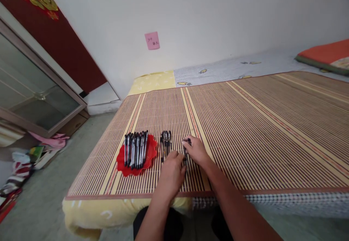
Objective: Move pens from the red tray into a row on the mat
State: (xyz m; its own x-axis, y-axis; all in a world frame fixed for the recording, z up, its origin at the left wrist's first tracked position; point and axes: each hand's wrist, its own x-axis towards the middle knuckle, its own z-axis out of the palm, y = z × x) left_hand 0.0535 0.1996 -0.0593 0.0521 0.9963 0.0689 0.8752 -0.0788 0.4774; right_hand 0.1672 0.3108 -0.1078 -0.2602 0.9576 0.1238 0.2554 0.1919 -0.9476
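Note:
My right hand (196,151) pinches the upper end of a dark pen (185,155) above the striped mat. Curled round the lower end of that same pen are the fingers of my left hand (171,172); part of the grip is hidden. Just left of the hands, several clear-barrelled pens (166,138) with black caps lie side by side on the mat, their lower ends covered by my left hand. Further left, a row of similar black-capped pens (133,150) rests across a red scalloped plate (151,153), some caps reaching past its far rim.
The striped mat (245,132) covers a bed, with a yellow and checked sheet (152,81) showing at its edges. Folded orange bedding (324,53) lies at the far right. A pink note (152,40) is on the wall. Clothes (20,166) lie on the left side.

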